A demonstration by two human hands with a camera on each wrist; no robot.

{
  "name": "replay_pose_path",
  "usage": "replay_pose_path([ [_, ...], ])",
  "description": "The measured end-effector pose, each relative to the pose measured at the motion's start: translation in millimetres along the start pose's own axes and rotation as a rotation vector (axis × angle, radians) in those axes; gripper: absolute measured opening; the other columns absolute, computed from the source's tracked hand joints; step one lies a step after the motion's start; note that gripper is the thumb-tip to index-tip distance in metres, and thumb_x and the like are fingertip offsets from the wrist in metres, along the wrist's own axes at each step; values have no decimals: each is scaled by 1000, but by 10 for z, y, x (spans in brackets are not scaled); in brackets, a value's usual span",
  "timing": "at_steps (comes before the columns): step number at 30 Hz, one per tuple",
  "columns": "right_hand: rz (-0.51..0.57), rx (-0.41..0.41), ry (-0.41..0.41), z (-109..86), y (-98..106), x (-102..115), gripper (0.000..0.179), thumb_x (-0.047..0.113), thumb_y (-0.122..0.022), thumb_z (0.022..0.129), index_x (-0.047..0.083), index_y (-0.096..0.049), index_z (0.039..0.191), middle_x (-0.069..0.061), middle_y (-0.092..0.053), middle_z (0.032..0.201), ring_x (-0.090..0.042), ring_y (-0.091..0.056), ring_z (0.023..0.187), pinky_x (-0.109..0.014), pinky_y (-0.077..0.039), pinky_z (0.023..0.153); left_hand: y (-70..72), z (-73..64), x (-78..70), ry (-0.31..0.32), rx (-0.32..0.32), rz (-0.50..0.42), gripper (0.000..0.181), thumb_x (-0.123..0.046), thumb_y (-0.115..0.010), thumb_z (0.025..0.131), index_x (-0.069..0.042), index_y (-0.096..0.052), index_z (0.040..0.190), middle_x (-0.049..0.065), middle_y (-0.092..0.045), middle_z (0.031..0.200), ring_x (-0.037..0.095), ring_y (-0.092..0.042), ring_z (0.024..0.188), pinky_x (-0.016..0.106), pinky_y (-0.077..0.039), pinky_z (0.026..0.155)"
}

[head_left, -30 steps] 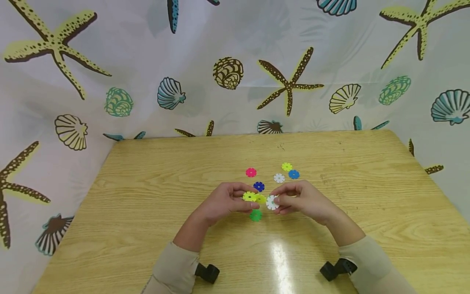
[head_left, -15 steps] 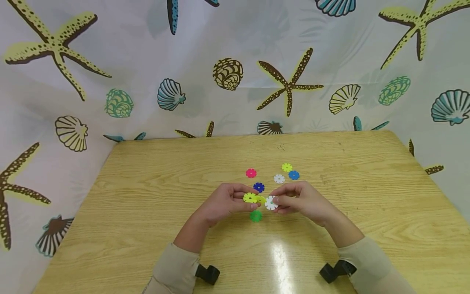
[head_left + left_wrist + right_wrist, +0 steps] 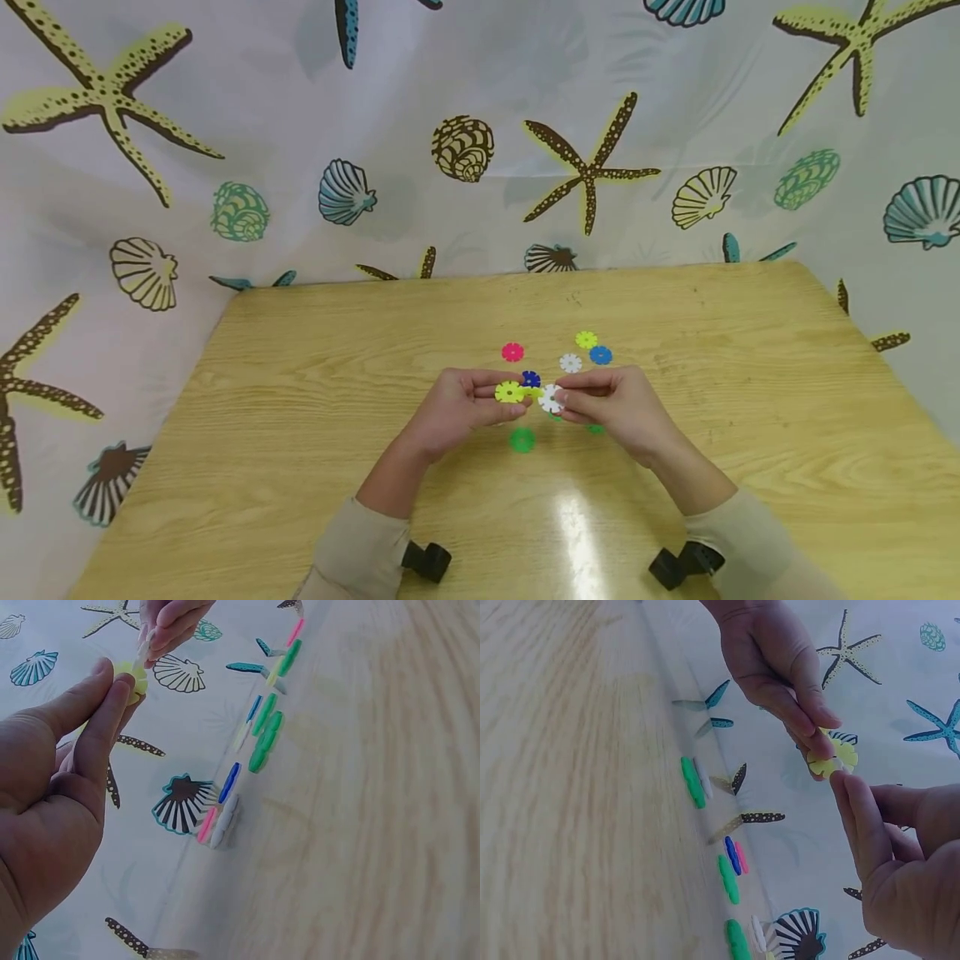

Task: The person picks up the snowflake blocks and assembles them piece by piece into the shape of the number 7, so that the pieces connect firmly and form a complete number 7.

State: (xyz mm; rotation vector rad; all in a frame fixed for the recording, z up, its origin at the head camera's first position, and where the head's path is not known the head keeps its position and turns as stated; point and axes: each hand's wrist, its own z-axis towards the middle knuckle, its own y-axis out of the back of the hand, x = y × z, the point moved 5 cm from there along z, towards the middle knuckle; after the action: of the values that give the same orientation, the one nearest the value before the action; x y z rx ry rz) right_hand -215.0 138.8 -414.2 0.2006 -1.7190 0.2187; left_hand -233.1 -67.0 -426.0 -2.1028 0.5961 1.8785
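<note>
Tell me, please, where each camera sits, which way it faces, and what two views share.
Head: worn on the head, facing forward and down over the table toward patterned cloth; left hand, right hand and sleeves show.
Left wrist: on that wrist, facing that hand's work; the left hand is large at left, the right hand at top.
Right wrist: on that wrist, facing that hand's work; the right hand is at lower right, the left hand near top.
Both wrist views share a yellow disc by the fingertips.
</note>
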Motion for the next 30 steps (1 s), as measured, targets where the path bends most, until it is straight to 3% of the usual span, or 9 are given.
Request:
replay_pose_path([
  [4, 4, -6, 2, -24, 22, 28, 30, -1, -66, 93, -16, -64, 119, -9, -75, 102, -13, -75, 87, -30, -61, 81, -56, 21, 17, -4, 27, -33, 45, -11, -76, 89, 4, -63, 129, 15, -75, 111, 20, -73, 104, 32, -59, 90],
  [15, -46, -1, -5, -68, 30, 130, 30, 5, -68, 94, -11, -66, 120, -13, -74, 108, -14, -75, 87, -37, -61, 84, -106, 12, -55, -76, 83, -70, 41, -11, -75, 89, -2, -65, 128, 28, -70, 116, 27, -73, 105, 27, -61, 84],
  [17, -53, 2, -1, -56, 30, 131, 31, 5, -68, 94, -11, -65, 120, -12, -74, 108, -13, -75, 87, -38, -61, 85, -103, 14, -58, -73, 83, -55, 42, -13, -76, 89, -3, -66, 128, 22, -74, 107, 20, -75, 94, 24, -61, 78],
  [19, -45, 7, 1, -44, 27, 121, 31, 5, -67, 95, -12, -63, 121, -12, -74, 107, -13, -75, 87, -37, -61, 85, -98, 12, -57, -71, 70, -28, 41, -15, -77, 89, -6, -67, 127, 12, -75, 84, 11, -70, 72, 19, -56, 65],
  [22, -20, 20, 1, -26, 4, 97, 32, 5, -67, 95, -14, -62, 120, -10, -75, 103, -13, -74, 86, -34, -61, 84, -97, 9, -48, -72, 50, 8, 39, -16, -77, 89, -10, -69, 126, -2, -59, 58, 6, -44, 46, 19, -40, 50],
  [24, -7, 29, -4, -17, -21, 78, 31, 4, -67, 94, -15, -61, 119, -7, -74, 100, -12, -74, 86, -31, -61, 83, -103, 7, -44, -82, 43, 29, 37, -16, -77, 88, -12, -70, 125, -5, -61, 68, 7, -31, 40, 21, -34, 48],
  [25, -2, 31, -5, -14, -32, 69, 31, 3, -67, 94, -15, -61, 118, -6, -74, 99, -12, -74, 86, -30, -61, 83, -108, 8, -42, -88, 45, 33, 37, -16, -77, 88, -13, -71, 124, -4, -66, 79, 7, -30, 39, 20, -36, 48],
  [28, 5, 30, -7, -12, -61, 53, 30, 2, -67, 94, -16, -61, 117, -5, -73, 98, -11, -73, 86, -28, -61, 82, -122, 12, -36, -99, 58, 38, 38, -15, -77, 89, -12, -70, 126, 2, -67, 123, 7, -42, 40, 20, -46, 56],
  [30, 5, 22, -6, -15, -69, 51, 30, 2, -67, 94, -15, -61, 117, -5, -73, 98, -12, -73, 87, -27, -61, 82, -124, 10, -38, -101, 62, 39, 39, -16, -77, 89, -12, -69, 127, 6, -60, 138, 8, -52, 45, 20, -51, 63],
])
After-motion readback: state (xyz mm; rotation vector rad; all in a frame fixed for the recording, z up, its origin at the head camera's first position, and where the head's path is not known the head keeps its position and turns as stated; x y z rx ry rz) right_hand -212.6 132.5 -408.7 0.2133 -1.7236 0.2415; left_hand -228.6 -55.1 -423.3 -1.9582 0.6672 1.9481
